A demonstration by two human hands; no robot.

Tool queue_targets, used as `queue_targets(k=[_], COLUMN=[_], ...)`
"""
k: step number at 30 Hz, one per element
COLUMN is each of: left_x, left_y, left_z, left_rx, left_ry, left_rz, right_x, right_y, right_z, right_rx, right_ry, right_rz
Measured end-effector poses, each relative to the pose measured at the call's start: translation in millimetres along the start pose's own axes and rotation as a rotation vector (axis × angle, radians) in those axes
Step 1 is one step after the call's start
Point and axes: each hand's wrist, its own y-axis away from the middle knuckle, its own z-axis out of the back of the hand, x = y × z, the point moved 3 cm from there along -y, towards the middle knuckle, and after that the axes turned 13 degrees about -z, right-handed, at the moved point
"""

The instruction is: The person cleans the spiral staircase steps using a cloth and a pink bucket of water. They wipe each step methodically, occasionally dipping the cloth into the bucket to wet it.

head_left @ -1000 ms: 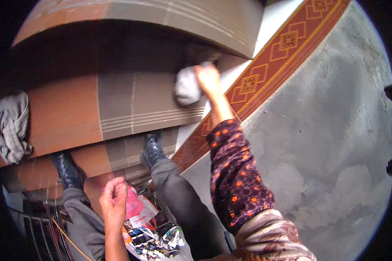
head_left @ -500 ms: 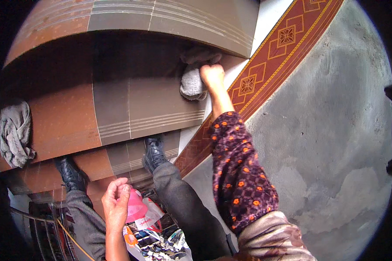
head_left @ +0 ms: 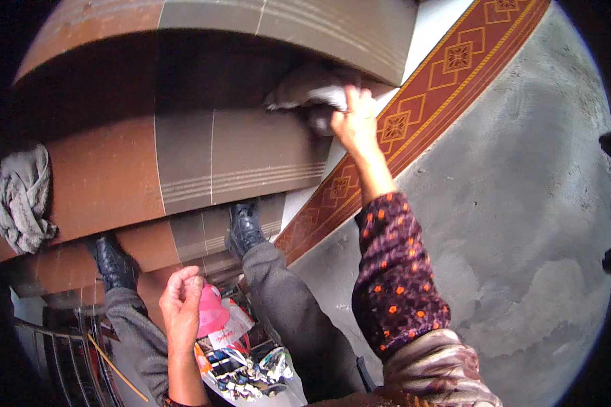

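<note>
At the inner right corner of a tiled stair tread (head_left: 265, 152), my right hand (head_left: 357, 122) is closed on a grey cleaning cloth (head_left: 309, 91). The cloth looks bunched and smeared by motion, and part of it lies in shadow against the riser. My left hand (head_left: 181, 305) is raised low in the picture with loosely curled fingers and nothing in them. Just beside and beneath it sits a rounded pink object (head_left: 212, 313), partly covered by the hand. A second grey cloth (head_left: 24, 197) lies crumpled at the tread's far left end.
A red patterned border strip (head_left: 395, 127) runs along the stairs beside a grey plastered wall (head_left: 489, 217). My dark shoes (head_left: 246, 227) stand on a lower step. Between my legs is a bag of mixed small things (head_left: 251, 373). A metal railing (head_left: 64, 363) curves at lower left.
My right hand has shifted slightly right, and the cloth has swung from hanging toward me to stretching left along the riser. The left hand has barely moved. The view has shifted a little.
</note>
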Motion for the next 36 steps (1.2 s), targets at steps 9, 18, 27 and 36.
queue_targets(k=[9,18,27,36], left_x=[-1,-36,-59,-68], left_y=[50,23,19,17], left_z=[-41,18,64,74], left_rx=[0.932,0.396,0.025,0.005], left_ry=[-0.717,-0.813,-0.37,-0.346], left_rz=[-0.273,-0.354,-0.406,-0.368], right_x=[131,211,193,437], right_y=[199,169,1,47], right_z=[-53,-5,-39,19], right_rx=[0.16,0.314,0.297,0.727], right_ry=[-0.228,-0.574,-0.37,-1.103], right_rz=[0.107,0.139,-0.73,-0.553])
